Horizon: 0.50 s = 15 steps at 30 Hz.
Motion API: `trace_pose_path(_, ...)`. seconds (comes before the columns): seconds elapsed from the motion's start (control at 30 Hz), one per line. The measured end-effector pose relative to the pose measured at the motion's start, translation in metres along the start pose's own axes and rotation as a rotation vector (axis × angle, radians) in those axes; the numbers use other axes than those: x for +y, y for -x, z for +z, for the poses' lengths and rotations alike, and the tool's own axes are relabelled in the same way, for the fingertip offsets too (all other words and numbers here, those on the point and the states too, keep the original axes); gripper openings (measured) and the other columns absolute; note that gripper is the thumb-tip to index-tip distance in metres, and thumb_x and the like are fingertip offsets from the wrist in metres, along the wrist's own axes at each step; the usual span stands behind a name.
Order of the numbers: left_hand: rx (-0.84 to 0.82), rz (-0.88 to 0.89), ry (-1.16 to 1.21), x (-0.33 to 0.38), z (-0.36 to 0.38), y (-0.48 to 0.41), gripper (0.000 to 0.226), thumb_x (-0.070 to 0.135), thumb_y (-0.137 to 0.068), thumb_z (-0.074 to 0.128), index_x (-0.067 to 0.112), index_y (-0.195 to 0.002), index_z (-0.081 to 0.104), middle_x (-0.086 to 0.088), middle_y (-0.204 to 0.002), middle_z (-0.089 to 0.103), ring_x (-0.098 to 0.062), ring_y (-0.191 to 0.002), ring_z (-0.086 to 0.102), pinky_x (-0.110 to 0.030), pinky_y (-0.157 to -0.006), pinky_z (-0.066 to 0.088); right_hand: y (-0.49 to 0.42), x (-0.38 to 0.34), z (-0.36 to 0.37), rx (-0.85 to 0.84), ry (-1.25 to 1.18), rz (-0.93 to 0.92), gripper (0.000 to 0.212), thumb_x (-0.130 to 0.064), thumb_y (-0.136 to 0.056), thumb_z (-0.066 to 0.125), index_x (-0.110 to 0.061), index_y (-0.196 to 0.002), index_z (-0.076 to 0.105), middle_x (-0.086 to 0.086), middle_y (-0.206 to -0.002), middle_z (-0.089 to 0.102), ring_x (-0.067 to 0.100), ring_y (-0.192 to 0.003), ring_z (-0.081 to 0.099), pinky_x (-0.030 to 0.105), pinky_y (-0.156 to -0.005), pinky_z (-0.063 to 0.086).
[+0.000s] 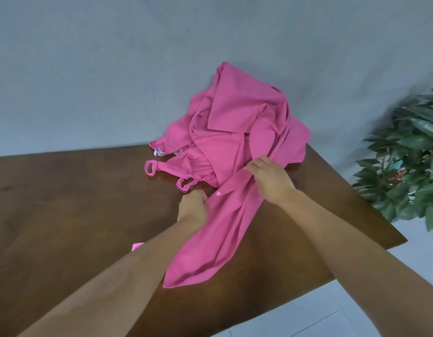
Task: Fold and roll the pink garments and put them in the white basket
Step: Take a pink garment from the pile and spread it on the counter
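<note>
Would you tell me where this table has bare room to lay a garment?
Bare: left half of the brown wooden table, bordered by left hand and heap of pink garments. Crowded: its far right corner, with heap, right hand and pink shirt.

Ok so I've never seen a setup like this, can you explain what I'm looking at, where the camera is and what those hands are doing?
There is no machine here: these are a person's own two bare arms. The single picture comes from a wide-angle camera worn on their head, looking forward and down. On the brown wooden table lies a heap of pink clothes, crumpled at the far edge in front of a grey wall. One long pink garment with a white button trails from the heap toward the person. The left hand grips its edge near the button, and the right hand grips the bunched cloth further up. A leafy plant stands off the table's right side. The white basket is not in view.
</note>
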<state>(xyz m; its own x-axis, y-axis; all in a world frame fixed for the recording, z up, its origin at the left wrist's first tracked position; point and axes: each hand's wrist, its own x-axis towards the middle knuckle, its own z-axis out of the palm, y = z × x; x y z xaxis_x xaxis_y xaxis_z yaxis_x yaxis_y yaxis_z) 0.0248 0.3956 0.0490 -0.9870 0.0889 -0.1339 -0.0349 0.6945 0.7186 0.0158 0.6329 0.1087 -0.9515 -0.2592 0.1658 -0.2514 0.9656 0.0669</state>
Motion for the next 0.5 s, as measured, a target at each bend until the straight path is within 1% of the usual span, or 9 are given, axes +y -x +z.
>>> trace_pose_path(0.1, 0.015, 0.013, 0.031, 0.0, 0.0, 0.006, 0.016, 0.007, -0.091, 0.053, 0.01, -0.088, 0.068, -0.009, -0.085, 0.069, -0.031, -0.081, 0.065, -0.035, -0.071, 0.053, -0.011, 0.006, -0.005, -0.133, 0.112, -0.092, 0.062, 0.012, -0.083, 0.051, -0.011, -0.141, 0.054, 0.006, -0.145, 0.052, 0.027, -0.141, 0.035, 0.046, -0.107, 0.039)
trace_pose_path(0.2, 0.014, 0.076, 0.051, -0.001, -0.003, 0.015, 0.017, 0.011, -0.094, 0.055, 0.014, -0.079, 0.063, -0.001, -0.072, 0.062, -0.025, -0.071, 0.06, -0.034, -0.066, 0.049, -0.021, 0.007, -0.01, -0.262, 0.276, -0.191, 0.059, 0.01, -0.089, 0.048, -0.012, -0.144, 0.049, 0.003, -0.154, 0.044, 0.018, -0.152, 0.02, 0.041, -0.117, 0.029)
trace_pose_path(0.23, 0.017, 0.103, 0.051, -0.001, -0.005, 0.018, 0.021, 0.012, -0.094, 0.055, 0.016, -0.075, 0.06, 0.001, -0.068, 0.06, -0.021, -0.067, 0.056, -0.033, -0.064, 0.047, -0.025, 0.007, -0.013, -0.285, 0.317, -0.225, 0.057, 0.008, -0.091, 0.048, -0.012, -0.144, 0.048, 0.003, -0.154, 0.044, 0.018, -0.153, 0.02, 0.04, -0.117, 0.027)
trace_pose_path(0.27, 0.025, 0.132, 0.05, -0.001, -0.007, 0.022, 0.025, 0.013, -0.095, 0.056, 0.018, -0.071, 0.057, 0.004, -0.065, 0.057, -0.018, -0.062, 0.052, -0.032, -0.062, 0.043, -0.029, 0.008, -0.015, -0.294, 0.346, -0.252, 0.055, 0.006, -0.091, 0.048, -0.011, -0.143, 0.049, 0.004, -0.152, 0.046, 0.019, -0.151, 0.025, 0.039, -0.116, 0.027)
trace_pose_path(0.3, 0.036, 0.159, 0.048, -0.001, -0.009, 0.026, 0.028, 0.013, -0.096, 0.056, 0.02, -0.069, 0.054, 0.006, -0.063, 0.054, -0.015, -0.059, 0.049, -0.031, -0.061, 0.04, -0.033, 0.008, -0.019, -0.295, 0.369, -0.271, 0.054, 0.005, -0.09, 0.049, -0.011, -0.141, 0.051, 0.006, -0.148, 0.05, 0.022, -0.145, 0.034, 0.038, -0.113, 0.03)
trace_pose_path(0.37, 0.054, 0.205, 0.044, -0.001, -0.014, 0.033, 0.027, 0.015, -0.097, 0.057, 0.016, -0.07, 0.055, 0.008, -0.06, 0.052, -0.011, -0.056, 0.046, -0.03, -0.06, 0.037, -0.039, 0.013, -0.025, -0.291, 0.394, -0.279, 0.048, 0.005, -0.086, 0.052, -0.009, -0.132, 0.057, 0.008, -0.134, 0.059, 0.028, -0.128, 0.049, 0.038, -0.103, 0.037)
trace_pose_path(0.43, 0.071, 0.237, 0.037, -0.001, -0.021, 0.04, 0.025, 0.017, -0.098, 0.058, 0.011, -0.074, 0.058, 0.007, -0.059, 0.051, -0.012, -0.056, 0.046, -0.031, -0.059, 0.035, -0.042, 0.02, -0.031, -0.268, 0.397, -0.255, 0.042, 0.007, -0.084, 0.051, -0.006, -0.124, 0.061, 0.011, -0.124, 0.063, 0.031, -0.117, 0.054, 0.04, -0.095, 0.04)
trace_pose_path(0.5, 0.088, 0.259, 0.042, -0.004, -0.029, 0.045, 0.027, 0.019, -0.098, 0.06, 0.012, -0.072, 0.056, 0.005, -0.057, 0.052, -0.019, -0.057, 0.048, -0.03, -0.055, 0.034, -0.042, 0.026, -0.037, -0.231, 0.406, -0.235, 0.037, 0.006, -0.086, 0.049, -0.006, -0.118, 0.063, 0.012, -0.117, 0.065, 0.033, -0.112, 0.057, 0.042, -0.09, 0.042)
